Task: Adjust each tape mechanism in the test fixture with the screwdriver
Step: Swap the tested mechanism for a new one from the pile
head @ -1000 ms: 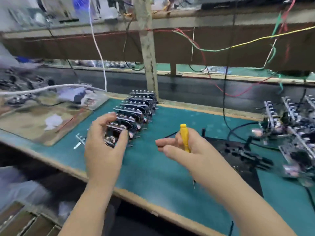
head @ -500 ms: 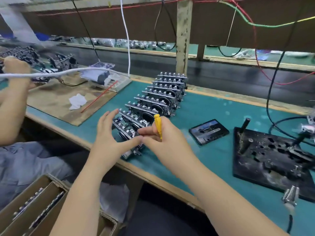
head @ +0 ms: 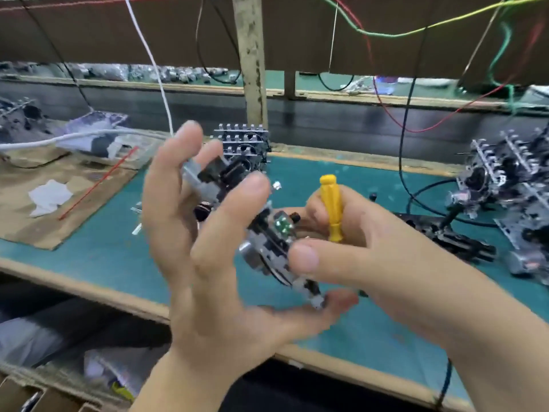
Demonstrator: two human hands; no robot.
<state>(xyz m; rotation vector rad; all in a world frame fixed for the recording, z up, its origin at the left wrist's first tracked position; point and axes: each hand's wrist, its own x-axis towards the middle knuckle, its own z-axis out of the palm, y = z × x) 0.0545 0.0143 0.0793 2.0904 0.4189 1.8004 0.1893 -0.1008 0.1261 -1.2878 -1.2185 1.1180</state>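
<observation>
Head view: at frame centre, the left hand held a grey-and-black metal tape mechanism raised above the green bench mat, fingers spread around it, thumb under its lower end. The right hand, centre right, gripped a yellow plastic-handled screwdriver upright in curled fingers, thumb pressed on the mechanism. A row of more mechanisms stood behind, upper centre. The black test fixture lay at right, partly hidden.

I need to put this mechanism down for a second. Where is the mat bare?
Bare green mat lies between the cardboard sheet and your left hand, along the front edge. The right is crowded: black fixture and piled mechanisms.
</observation>
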